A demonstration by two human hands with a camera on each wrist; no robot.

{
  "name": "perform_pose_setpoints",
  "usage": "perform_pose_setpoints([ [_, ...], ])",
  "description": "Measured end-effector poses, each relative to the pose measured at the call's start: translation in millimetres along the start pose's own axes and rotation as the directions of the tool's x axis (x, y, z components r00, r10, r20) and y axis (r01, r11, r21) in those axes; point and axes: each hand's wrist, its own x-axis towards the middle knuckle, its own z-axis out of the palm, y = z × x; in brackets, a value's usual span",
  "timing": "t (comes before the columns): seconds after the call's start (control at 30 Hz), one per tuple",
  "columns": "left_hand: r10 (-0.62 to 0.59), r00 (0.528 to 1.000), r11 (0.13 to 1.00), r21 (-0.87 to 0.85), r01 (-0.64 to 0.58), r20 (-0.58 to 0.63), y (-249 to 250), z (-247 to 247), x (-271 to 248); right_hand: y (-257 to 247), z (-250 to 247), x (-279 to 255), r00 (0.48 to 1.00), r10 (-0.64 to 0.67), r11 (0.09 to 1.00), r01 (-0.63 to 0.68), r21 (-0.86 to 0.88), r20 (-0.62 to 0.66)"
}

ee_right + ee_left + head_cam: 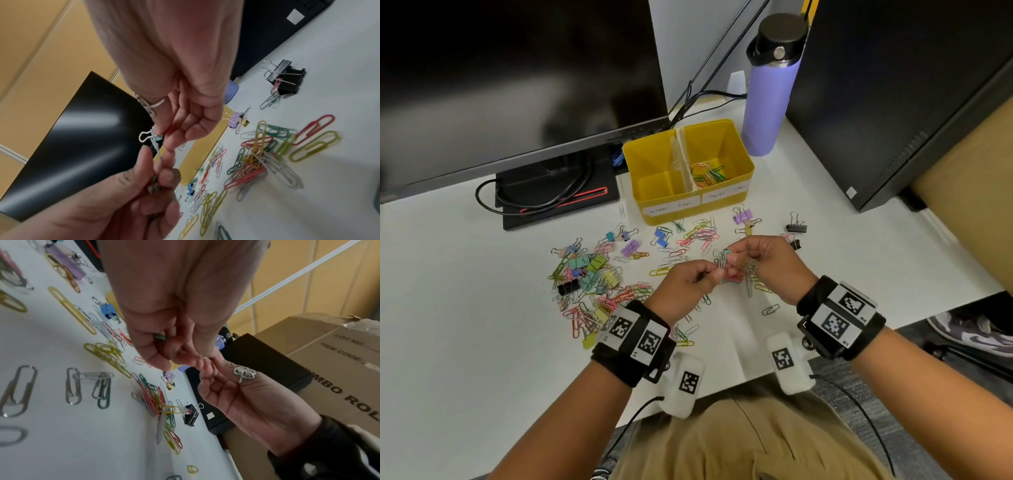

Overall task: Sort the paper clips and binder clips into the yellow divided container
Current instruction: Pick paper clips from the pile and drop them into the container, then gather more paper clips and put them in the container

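Pinching a small tangle of clips between both hands, you hold it above the white desk (465,274), in front of the yellow divided container (690,202). Your left hand (683,284) has thumb and forefinger closed on a pale paper clip (157,149), with a dark green paper clip (155,183) tucked under its curled fingers. Your right hand (767,265) has its fingertips closed on a light blue binder clip (157,138), whose wire handle loops out to one side; the pale paper clip is caught on it. A silver ring (244,372) sits on a right finger.

The container stands just beyond the loose clips, beside a purple water bottle (767,102). Its right compartment, labelled for paper clips, holds a small heap of coloured paper clips (709,173); the visible floor of the left compartment, labelled for binder clips, shows none.

On the desk, mixed binder clips and paper clips (589,281) lie heaped to your left, a second scatter of paper clips (698,236) lies just before the container, and a black binder clip (796,226) lies apart at the right. A monitor (517,75) stands behind, a computer tower (893,102) to the right.
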Motion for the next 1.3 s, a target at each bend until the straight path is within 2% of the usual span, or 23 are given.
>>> perform_pose_setpoints([
  [0.13,0.015,0.998,0.999,-0.032,-0.017,-0.061,1,-2,-1,0,0,-1,0.996,-0.080,0.995,0.078,-0.069,-0.033],
  [0.27,-0.035,0.999,0.970,-0.239,0.044,0.038,2,-4,-6,4,-5,-1,0.991,-0.123,0.982,0.114,-0.149,-0.053],
  [0.33,-0.078,0.995,0.944,-0.316,0.092,0.057,3,-8,-7,5,-15,3,0.982,-0.145,0.959,0.110,-0.259,-0.118],
  [0.37,-0.100,0.994,0.954,-0.279,0.107,0.041,2,-11,-6,6,-24,6,0.969,-0.178,0.923,0.104,-0.372,-0.171],
  [0.4,-0.107,0.994,0.983,-0.151,0.106,0.000,0,-13,-5,5,-34,10,0.951,-0.218,0.865,0.084,-0.495,-0.219],
  [0.43,-0.090,0.994,0.993,0.067,0.094,-0.057,-4,-16,-3,5,-46,14,0.933,-0.256,0.802,0.058,-0.594,-0.254],
  [0.47,-0.044,0.994,0.949,0.307,0.072,-0.097,-9,-18,0,7,-56,19,0.925,-0.271,0.752,0.031,-0.659,-0.266],
  [0.5,0.010,0.994,0.863,0.503,0.045,-0.106,-12,-18,1,10,-65,24,0.929,-0.268,0.705,0.009,-0.709,-0.255],
  [0.57,0.051,0.996,0.744,0.669,0.012,-0.075,-15,-16,3,16,-74,32,0.954,-0.229,0.614,-0.014,-0.789,-0.195],
  [0.63,0.047,0.998,0.702,0.712,-0.002,-0.043,-16,-14,5,16,-74,34,0.974,-0.177,0.543,-0.025,-0.839,-0.144],
  [0.7,0.037,0.999,0.673,0.740,-0.006,-0.026,-15,-13,9,12,-73,30,0.975,-0.185,0.492,-0.015,-0.871,-0.122],
  [0.8,0.067,0.995,0.633,0.774,0.011,-0.068,-9,-18,24,11,-70,12,0.969,-0.234,0.485,0.039,-0.873,-0.086],
  [0.87,0.054,0.994,0.574,0.817,0.051,-0.100,-6,-24,38,18,-66,-5,0.992,-0.124,0.522,0.044,-0.852,-0.024],
  [0.93,-0.020,0.994,0.479,0.871,0.107,-0.111,-8,-32,52,32,-61,-19,0.999,0.039,0.548,0.002,-0.836,0.028],
  [1.0,-0.095,0.990,0.403,0.905,0.132,-0.102,-15,-35,60,44,-52,-26,0.995,0.094,0.555,-0.015,-0.832,0.045],
  [1.2,-0.073,0.997,0.301,0.953,0.038,-0.017,-27,-30,38,40,-20,0,1.000,-0.007,0.588,0.025,-0.808,0.026],
  [1.3,-0.121,0.991,0.303,0.953,-0.012,0.051,-31,-24,16,32,-9,19,0.994,0.006,0.559,0.088,-0.825,0.110],
])
